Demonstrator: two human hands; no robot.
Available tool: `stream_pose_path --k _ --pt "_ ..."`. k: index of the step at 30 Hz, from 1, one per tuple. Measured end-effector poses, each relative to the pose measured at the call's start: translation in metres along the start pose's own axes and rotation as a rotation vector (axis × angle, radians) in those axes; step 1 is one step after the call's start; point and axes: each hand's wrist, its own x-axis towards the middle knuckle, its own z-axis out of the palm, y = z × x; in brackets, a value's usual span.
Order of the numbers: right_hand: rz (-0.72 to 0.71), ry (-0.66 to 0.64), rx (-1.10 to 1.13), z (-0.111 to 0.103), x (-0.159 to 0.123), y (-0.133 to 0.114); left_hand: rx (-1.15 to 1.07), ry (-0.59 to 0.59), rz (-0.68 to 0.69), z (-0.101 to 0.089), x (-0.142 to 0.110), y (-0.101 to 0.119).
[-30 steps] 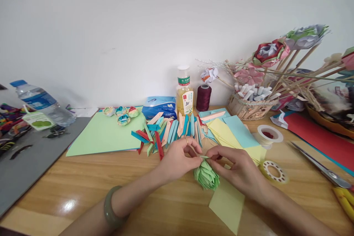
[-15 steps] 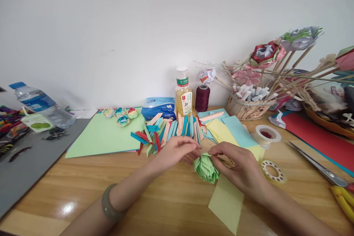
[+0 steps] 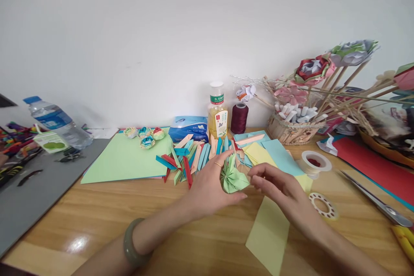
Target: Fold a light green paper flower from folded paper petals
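Tabletop [image 3: 194, 250]; green flower [image 3: 234, 180], new angle

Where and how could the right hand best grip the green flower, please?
Probably best pinched at its right edge, from the right: the green flower fans out toward the right hand there, while the left hand cups its left side, thumb below.

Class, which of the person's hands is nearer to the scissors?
Right. The right hand is left of the scissors in the picture, apart from them; the left hand is farther left, holding the green folded paper.
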Motion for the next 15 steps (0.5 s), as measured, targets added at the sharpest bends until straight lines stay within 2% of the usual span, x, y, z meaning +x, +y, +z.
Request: stream_pose_path --k 2,4,10,15 --pt "0.172 -0.140 0.162 0.001 0.003 -0.002 0.091 0.055 0.025 0.002 -0.001 0.001" --pt "0.240 -0.199 0.285 0.003 0.005 -0.002 0.105 0.069 0.014 0.004 -0.002 0.000" --pt "0.318 -0.270 0.490 0.007 0.006 0.006 -0.172 -0.066 -0.034 0.008 -0.005 -0.013" --pt "0.323 -0.290 0.504 0.008 0.004 0.008 -0.392 -0.134 0.026 0.012 -0.005 -0.022"
